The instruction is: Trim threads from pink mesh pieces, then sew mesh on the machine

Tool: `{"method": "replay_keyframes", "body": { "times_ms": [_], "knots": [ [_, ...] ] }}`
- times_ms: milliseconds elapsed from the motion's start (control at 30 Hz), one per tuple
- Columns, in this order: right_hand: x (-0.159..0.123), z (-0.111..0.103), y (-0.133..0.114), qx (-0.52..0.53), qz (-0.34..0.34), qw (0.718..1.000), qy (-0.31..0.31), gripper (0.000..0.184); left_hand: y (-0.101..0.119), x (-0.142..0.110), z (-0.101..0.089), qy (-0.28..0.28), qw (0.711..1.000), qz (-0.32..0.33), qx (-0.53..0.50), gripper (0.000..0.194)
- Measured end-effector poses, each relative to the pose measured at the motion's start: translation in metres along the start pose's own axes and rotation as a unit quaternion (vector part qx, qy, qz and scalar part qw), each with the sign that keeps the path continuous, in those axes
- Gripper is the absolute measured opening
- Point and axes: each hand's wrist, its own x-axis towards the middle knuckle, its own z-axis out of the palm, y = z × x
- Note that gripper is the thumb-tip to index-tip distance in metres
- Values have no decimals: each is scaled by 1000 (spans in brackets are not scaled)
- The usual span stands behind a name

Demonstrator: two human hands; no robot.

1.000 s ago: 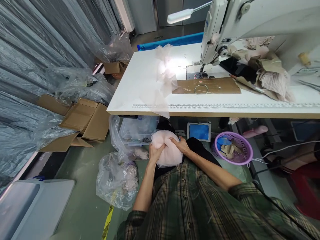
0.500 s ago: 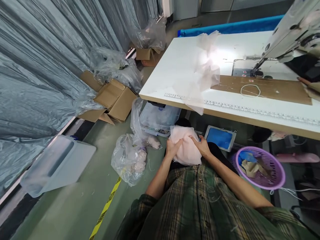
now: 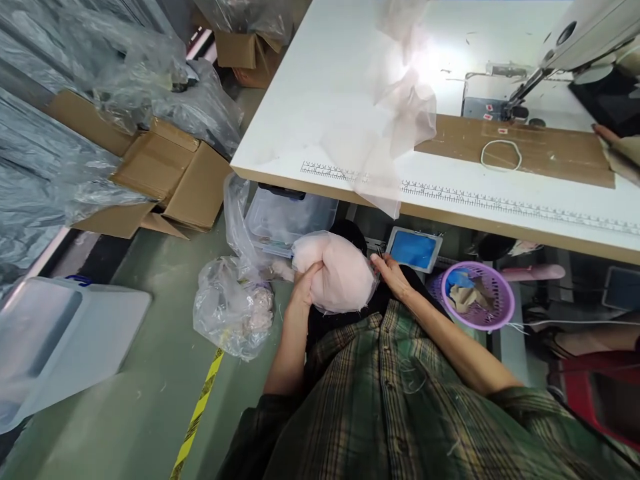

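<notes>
A bundle of pale pink sheer fabric, rounded and puffed, lies over my lap below the table edge. My left hand grips its left side, thumb pressed into a fold. Just off the bundle's right edge is my right hand, fingers closed around a small dark tool, mostly hidden, whose kind I cannot make out. More sheer pink fabric lies on the white sewing table and hangs over its front edge.
A sewing machine stands at the right, with a cardboard strip before it. Below are a purple basket of scraps and a blue-surfaced tray. Leftward lie a clear plastic bag, an open carton and a translucent bin.
My right hand has let go of the bundle and moved off to its right. The left hand keeps hold, and the bundle looks turned and rounder. The camera view has shifted.
</notes>
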Motion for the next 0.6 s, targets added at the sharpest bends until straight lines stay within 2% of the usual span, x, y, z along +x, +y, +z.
{"method": "replay_keyframes", "body": {
  "times_ms": [133,300,467,600],
  "knots": [
    [-2,12,-10,-24,-10,1000,8,50,3,-6,3,-11,999,21,39,39],
    [-4,23,-2,7,39,999,29,49,5,-20,4,-36,994,63,78,51],
    [-9,29,11,69,50,996,-2,50,-2,-33,4,-109,987,20,114,52],
    [-15,34,15,118,56,991,-37,55,-6,-31,8,-103,987,-12,125,46]
  ]
}}
